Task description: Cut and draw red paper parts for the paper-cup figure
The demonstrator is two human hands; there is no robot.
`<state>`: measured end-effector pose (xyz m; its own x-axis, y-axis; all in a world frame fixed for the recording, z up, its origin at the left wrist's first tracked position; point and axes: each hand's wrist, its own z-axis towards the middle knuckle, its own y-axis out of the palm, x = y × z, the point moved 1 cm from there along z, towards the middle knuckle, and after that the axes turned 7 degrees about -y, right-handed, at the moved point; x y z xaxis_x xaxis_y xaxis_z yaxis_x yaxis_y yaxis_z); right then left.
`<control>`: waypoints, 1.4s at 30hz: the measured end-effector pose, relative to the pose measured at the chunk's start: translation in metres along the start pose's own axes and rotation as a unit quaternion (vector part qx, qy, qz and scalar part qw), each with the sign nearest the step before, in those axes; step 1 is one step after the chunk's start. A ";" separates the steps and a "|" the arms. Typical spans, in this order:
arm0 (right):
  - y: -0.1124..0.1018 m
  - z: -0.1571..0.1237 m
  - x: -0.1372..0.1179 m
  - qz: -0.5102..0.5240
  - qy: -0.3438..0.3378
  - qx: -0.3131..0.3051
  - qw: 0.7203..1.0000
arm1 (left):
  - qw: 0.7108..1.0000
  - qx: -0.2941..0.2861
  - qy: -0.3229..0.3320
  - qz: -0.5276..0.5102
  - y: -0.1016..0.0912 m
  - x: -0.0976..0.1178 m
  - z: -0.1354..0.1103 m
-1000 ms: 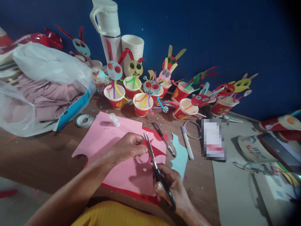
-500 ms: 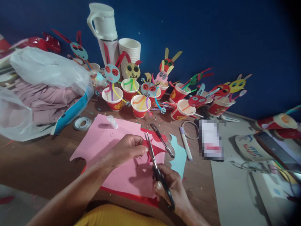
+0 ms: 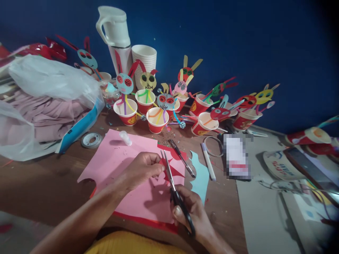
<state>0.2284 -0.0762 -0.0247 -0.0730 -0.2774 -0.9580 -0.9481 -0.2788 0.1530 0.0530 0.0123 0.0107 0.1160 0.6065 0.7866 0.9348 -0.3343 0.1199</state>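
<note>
Head view: the left hand pinched a small jagged red paper cutout, its near edge hidden behind the fingers. The right hand gripped black-handled steel scissors, finger loops partly covered. Compared with half a second before, the blades had closed a little on the paper. The scissors' long axis ran away from the person, tips toward the red paper cups, above a pink paper sheet.
</note>
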 end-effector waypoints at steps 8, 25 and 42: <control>0.000 0.000 -0.001 -0.009 0.005 -0.011 1.000 | 1.000 -0.005 -0.010 0.020 -0.001 0.002 -0.001; 0.002 0.000 -0.002 0.015 0.026 0.005 1.000 | 0.999 -0.013 -0.013 0.031 -0.003 0.010 -0.006; 0.003 0.002 -0.007 0.025 0.009 0.006 1.000 | 0.999 0.040 0.008 0.019 0.003 0.008 -0.004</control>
<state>0.2256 -0.0730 -0.0178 -0.1153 -0.3079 -0.9444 -0.9470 -0.2529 0.1981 0.0551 0.0130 0.0199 0.1464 0.5831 0.7991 0.9538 -0.2974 0.0423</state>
